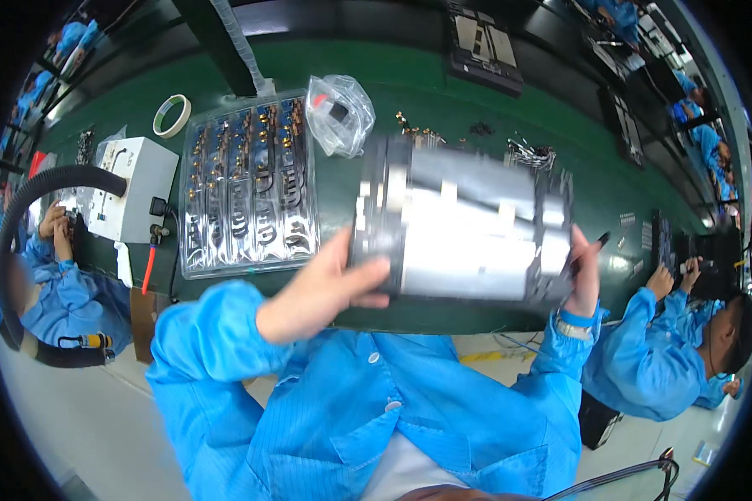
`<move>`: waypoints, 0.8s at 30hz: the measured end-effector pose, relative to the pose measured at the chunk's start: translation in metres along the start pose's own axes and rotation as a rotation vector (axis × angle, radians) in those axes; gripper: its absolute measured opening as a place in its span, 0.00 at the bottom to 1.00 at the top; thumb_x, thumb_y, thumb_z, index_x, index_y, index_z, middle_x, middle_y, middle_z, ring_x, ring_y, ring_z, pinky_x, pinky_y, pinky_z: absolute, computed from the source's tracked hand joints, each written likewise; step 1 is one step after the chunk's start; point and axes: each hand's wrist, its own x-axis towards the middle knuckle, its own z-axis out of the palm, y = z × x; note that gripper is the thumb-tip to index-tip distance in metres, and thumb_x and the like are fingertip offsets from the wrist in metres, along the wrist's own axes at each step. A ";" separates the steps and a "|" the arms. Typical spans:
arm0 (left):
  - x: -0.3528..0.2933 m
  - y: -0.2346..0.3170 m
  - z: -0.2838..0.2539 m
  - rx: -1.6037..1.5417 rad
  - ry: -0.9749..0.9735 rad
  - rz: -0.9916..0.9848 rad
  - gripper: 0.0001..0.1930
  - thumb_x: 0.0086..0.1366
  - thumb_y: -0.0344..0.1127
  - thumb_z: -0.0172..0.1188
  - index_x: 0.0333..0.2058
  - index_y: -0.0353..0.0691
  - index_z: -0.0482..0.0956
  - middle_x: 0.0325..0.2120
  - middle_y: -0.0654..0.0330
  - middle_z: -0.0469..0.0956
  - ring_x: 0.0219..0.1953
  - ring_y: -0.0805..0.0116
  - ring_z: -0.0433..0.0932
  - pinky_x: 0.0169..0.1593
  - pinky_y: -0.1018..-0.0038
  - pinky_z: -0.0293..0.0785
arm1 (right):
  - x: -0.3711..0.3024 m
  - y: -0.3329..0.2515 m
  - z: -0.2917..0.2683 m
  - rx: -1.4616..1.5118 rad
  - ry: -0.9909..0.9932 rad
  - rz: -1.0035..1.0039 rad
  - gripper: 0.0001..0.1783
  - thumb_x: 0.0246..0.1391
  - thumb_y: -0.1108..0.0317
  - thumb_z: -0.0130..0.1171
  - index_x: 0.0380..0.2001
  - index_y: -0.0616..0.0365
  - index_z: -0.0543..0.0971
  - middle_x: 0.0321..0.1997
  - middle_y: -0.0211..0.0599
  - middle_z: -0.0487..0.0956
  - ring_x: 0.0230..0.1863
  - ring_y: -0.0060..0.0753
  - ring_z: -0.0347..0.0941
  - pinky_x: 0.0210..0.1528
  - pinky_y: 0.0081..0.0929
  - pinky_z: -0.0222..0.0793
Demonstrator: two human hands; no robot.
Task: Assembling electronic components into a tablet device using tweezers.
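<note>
The left hand grips the left end of a grey panel, thumb over its front face, fingers hidden behind. The right hand closes on the panel's right edge, fingers wrapped round the back, and seems to pinch a dark pen-like tool as well. Both forearms rise from the lower edge in blue sleeves, wrists bent inward. The panel is held up above a green bench, its long axis running left to right, face toward the camera, blurred. Left of the panel lies a clear tray of small parts; above the panel's left corner, a plastic bag.
</note>
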 end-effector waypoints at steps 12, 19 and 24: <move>-0.008 -0.068 -0.040 1.082 -0.026 0.127 0.57 0.55 0.47 0.63 0.61 0.28 0.24 0.24 0.37 0.76 0.27 0.43 0.77 0.34 0.61 0.75 | -0.036 0.067 0.039 -1.003 0.062 -0.007 0.30 0.54 0.70 0.53 0.60 0.60 0.59 0.31 0.50 0.78 0.32 0.39 0.77 0.36 0.28 0.71; -0.013 -0.076 -0.029 1.594 0.215 0.227 0.50 0.54 0.51 0.61 0.63 0.29 0.40 0.15 0.51 0.73 0.13 0.57 0.74 0.18 0.66 0.71 | -0.025 0.053 0.058 -1.340 0.093 -0.238 0.20 0.52 0.70 0.53 0.50 0.59 0.71 0.28 0.53 0.76 0.29 0.52 0.75 0.31 0.31 0.70; -0.011 -0.037 -0.027 1.705 0.410 0.704 0.41 0.50 0.52 0.64 0.58 0.37 0.61 0.20 0.60 0.72 0.18 0.66 0.73 0.19 0.73 0.70 | -0.030 0.001 0.089 -0.630 -0.181 -0.759 0.24 0.63 0.52 0.41 0.35 0.64 0.76 0.30 0.34 0.72 0.25 0.21 0.64 0.27 0.19 0.59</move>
